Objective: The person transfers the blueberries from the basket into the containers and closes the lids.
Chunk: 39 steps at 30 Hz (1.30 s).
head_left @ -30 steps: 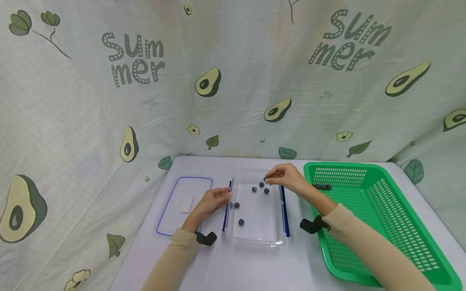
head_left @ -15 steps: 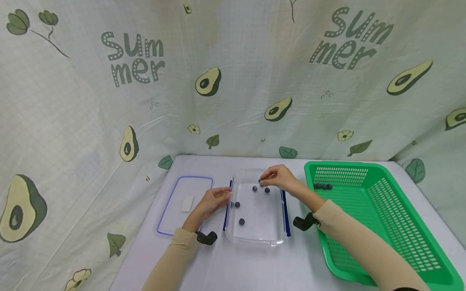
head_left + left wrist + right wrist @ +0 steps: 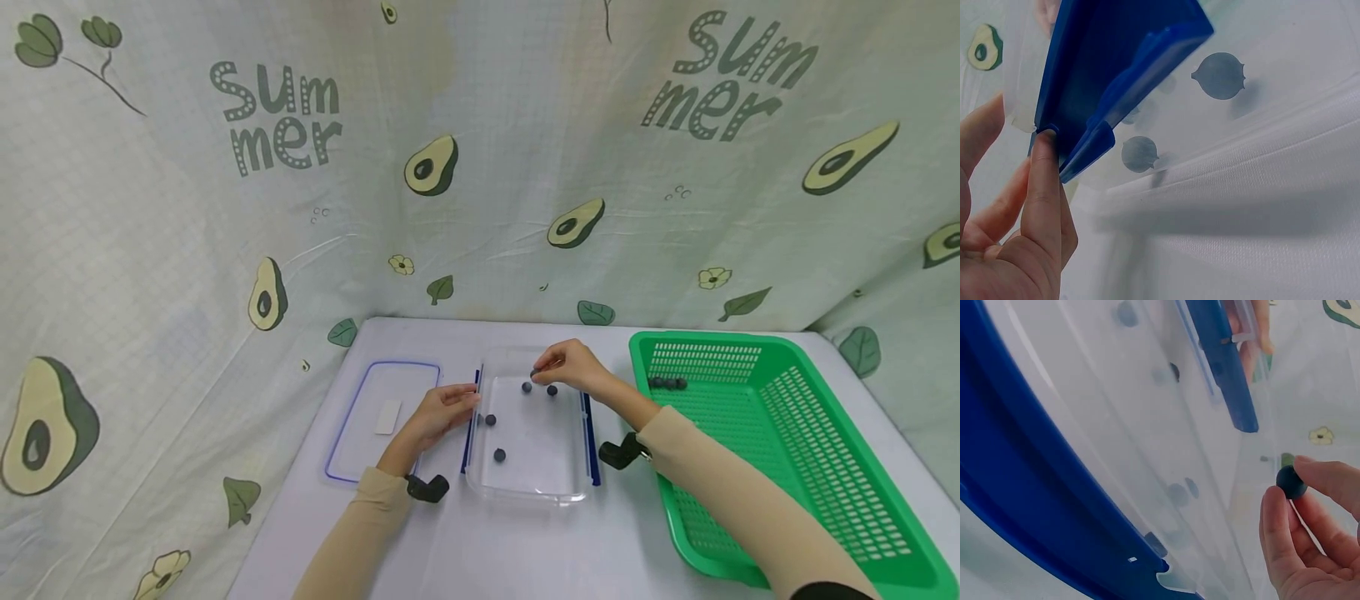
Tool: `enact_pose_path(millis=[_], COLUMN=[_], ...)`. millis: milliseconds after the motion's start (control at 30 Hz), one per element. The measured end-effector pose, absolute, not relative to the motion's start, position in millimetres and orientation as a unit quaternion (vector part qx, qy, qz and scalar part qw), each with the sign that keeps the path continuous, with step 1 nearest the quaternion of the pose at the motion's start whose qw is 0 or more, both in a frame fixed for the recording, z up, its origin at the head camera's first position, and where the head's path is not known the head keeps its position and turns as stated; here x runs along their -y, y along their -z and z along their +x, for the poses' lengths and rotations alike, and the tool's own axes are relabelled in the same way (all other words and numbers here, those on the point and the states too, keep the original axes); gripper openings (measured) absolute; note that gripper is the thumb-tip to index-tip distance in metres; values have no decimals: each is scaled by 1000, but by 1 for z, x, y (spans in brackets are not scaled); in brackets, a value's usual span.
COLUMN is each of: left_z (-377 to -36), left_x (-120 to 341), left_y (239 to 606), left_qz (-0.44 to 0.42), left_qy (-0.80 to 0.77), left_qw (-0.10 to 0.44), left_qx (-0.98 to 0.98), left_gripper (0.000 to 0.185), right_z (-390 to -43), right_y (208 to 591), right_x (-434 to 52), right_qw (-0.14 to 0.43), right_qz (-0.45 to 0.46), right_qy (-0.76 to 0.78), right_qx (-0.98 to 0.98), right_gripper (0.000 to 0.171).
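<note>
In the head view, a clear plastic container (image 3: 536, 467) with blue side latches stands at mid-table, several blueberries (image 3: 499, 456) scattered inside. My left hand (image 3: 438, 417) grips its left rim, a fingertip against the blue latch (image 3: 1129, 56) in the left wrist view. Over the container's far end, my right hand (image 3: 577, 367) pinches one blueberry (image 3: 1290, 482) between thumb and fingers. Two loose blueberries, one of them on the right (image 3: 552, 390), lie just below that hand.
A clear lid with a blue edge (image 3: 347, 479) and a white label lies to the left. On the right stands a green basket (image 3: 750, 433), with several blueberries (image 3: 667, 383) in its far left corner. A printed cloth (image 3: 495, 167) hangs behind the table.
My right hand has moved slightly left over the container, carrying the pinched blueberry. The left hand has kept its place on the rim.
</note>
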<state>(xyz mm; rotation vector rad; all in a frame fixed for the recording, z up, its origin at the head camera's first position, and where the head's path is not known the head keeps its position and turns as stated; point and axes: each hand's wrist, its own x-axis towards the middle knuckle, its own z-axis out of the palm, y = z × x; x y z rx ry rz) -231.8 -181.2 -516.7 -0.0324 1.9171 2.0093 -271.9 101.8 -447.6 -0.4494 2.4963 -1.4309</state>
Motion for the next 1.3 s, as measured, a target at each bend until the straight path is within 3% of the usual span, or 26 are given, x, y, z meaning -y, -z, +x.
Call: enact_pose_path(millis=[700, 1300], left_z=[-232, -230], left_x=[179, 180], left_y=[516, 516], left_qz=[-20, -20], left_qy=[-702, -702], left_qw=[178, 177], left_qx=[-689, -689], left_gripper=[47, 50], right_z=[-270, -269], right_y=[444, 428], right_x=[-107, -138], right_qw=[114, 97], right_qz=[-132, -147], right_qy=[487, 533], right_qx=[-856, -828], right_gripper=[14, 26])
